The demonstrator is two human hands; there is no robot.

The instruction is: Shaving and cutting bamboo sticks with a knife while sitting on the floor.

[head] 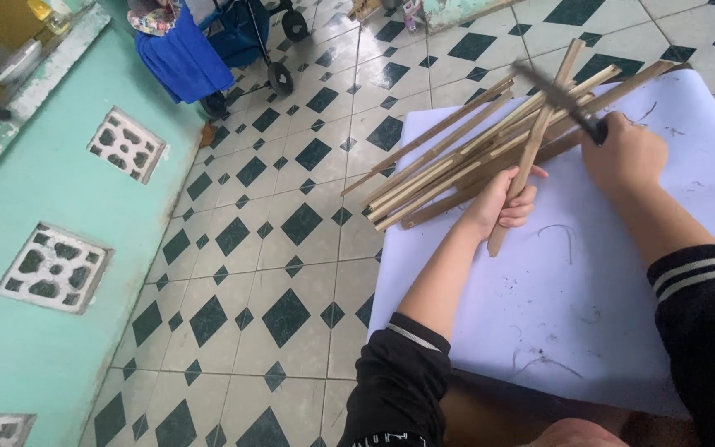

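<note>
left hand (pixel 502 203) clamped on one stick (pixel 531 157) | right hand (pixel 626 153) clamped on knife (pixel 560 101) | stick pile (pixel 457 157) at sheet's (pixel 573 314) far edge, thin shavings lie there

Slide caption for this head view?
Left hand grips a bamboo strip while right hand holds a knife to it.

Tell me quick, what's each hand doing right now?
Left hand: closed around a bamboo stick, held up over the pile.
Right hand: closed on the handle of a dark knife.
</note>
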